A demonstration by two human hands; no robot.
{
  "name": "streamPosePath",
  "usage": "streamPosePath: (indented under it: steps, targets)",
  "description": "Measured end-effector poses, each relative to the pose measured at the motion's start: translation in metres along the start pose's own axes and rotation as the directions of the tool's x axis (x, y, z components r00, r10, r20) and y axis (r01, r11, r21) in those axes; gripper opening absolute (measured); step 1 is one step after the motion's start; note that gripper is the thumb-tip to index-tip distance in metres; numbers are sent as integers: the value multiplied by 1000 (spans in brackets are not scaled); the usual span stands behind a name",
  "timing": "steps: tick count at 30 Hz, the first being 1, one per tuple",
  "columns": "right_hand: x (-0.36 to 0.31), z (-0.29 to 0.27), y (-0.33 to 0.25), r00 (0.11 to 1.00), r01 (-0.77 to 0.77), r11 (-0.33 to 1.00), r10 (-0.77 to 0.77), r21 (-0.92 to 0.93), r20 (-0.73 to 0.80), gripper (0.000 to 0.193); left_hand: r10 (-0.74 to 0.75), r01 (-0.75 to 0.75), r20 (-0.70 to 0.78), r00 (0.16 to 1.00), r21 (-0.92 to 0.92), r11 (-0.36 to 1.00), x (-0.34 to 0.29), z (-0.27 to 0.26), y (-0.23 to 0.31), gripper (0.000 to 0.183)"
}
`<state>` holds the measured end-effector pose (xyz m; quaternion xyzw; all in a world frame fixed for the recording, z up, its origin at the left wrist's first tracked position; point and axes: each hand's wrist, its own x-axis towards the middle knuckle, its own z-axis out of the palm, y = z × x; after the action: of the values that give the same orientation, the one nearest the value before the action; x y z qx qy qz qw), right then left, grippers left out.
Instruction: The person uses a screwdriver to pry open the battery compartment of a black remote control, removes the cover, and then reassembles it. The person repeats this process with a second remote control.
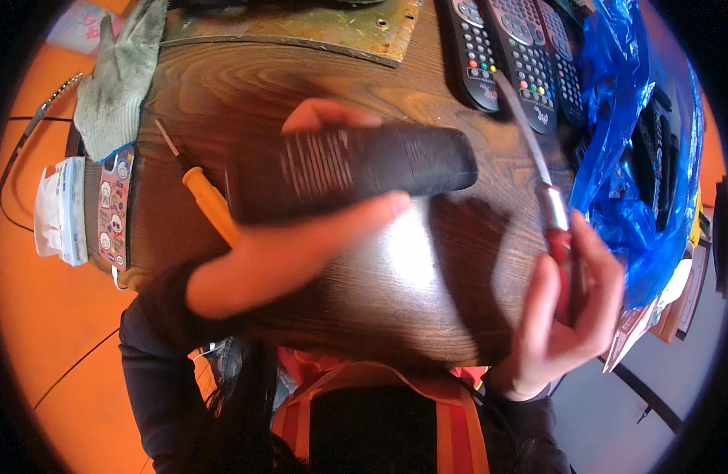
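My left hand [273, 257] grips a black remote control [379, 162] above the table, thumb along its near edge and fingers behind the far edge. The remote's ridged back faces up; its left end is dark and blurred. At the right, my right hand [573, 308] is closed around a red-handled tool [560, 253] with a long, narrow metal blade. That blade points up and to the left, its tip near the remotes at the back and apart from the held remote. A yellow-handled screwdriver [206, 197] lies left of my left hand.
Several black remotes [530, 87] lie at the back right of the wooden table [261, 71], beside a blue plastic bag [609, 189] holding dark items. A worn metal plate [364, 35] sits at the back. On the left are a work glove [123, 87], a patterned phone [115, 209] and a tissue pack [60, 209].
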<state>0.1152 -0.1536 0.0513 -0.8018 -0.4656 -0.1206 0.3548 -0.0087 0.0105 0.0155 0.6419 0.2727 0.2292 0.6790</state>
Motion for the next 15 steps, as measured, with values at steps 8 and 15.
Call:
streamPosePath:
  steps: [8, 15]
  targets:
    - [4, -4, -1, 881, -412, 642, 462, 646, 102, 57, -131, 297, 328, 936, -534, 792, 11, -12, -4, 56]
    - [1, -3, 1, 899, -385, 639, 424, 666, 113, 53, -71, 395, 456, 887, -671, 627, 15, -22, -9, 42]
